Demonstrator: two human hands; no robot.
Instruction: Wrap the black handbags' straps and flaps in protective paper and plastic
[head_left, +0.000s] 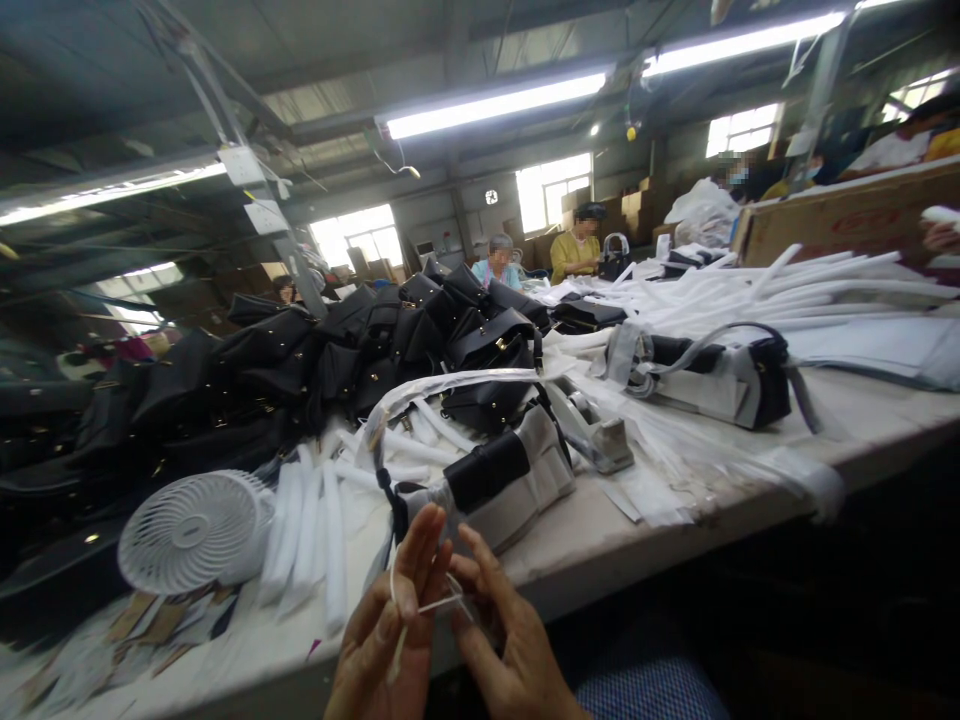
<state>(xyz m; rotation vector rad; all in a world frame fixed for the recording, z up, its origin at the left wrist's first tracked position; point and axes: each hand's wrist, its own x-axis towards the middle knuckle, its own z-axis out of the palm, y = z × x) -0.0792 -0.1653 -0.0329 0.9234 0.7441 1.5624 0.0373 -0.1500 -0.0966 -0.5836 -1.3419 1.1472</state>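
Note:
A thin white cord (pixel 435 603) stretches between my two hands at the table's front edge. It loops around the fingers of my left hand (pixel 397 620), which pinches it between thumb and fingers. My right hand (pixel 502 630) grips the other end, along with something clear and thin that I cannot make out. Just beyond my fingers lies a black handbag (pixel 487 470), partly wrapped in white paper. Its strap (pixel 450 380) is covered in clear wrap and arches up over the bag.
A second wrapped handbag (pixel 705 375) lies to the right, near a tape dispenser (pixel 600 435). Many black bags (pixel 405 330) are heaped at the left, behind a white fan (pixel 195 535). White foam rods (pixel 810 290) cover the back right. Co-workers (pixel 576 250) sit across the table.

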